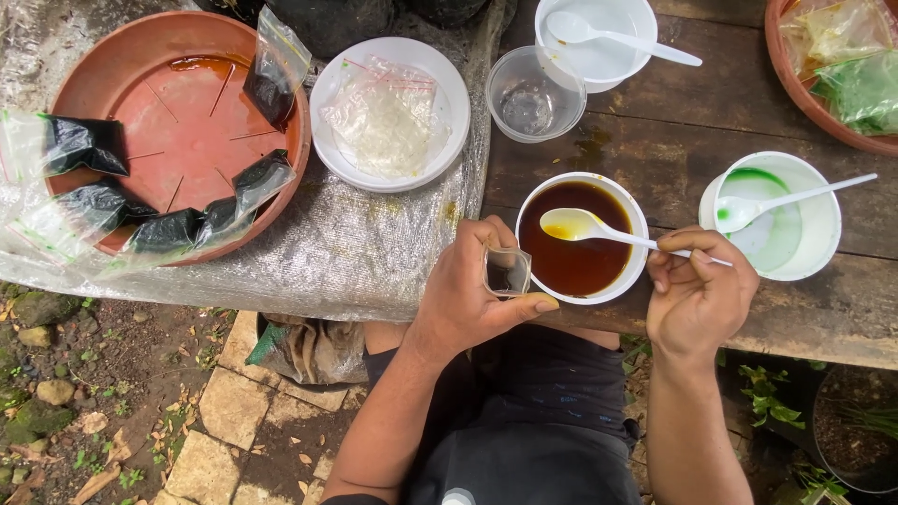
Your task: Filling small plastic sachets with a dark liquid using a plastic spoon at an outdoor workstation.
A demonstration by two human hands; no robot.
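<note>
head view | left hand pinches small clear bag with its mouth held open, touching the rim of the bowl of brown liquid – drips fall inside | right hand closed on white spoon handle, scoop level above liquid | counter edge

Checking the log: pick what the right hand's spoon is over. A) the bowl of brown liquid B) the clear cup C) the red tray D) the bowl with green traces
A: the right hand holds the spoon with its scoop above the brown liquid bowl, beside the small bag in the left hand.
</note>
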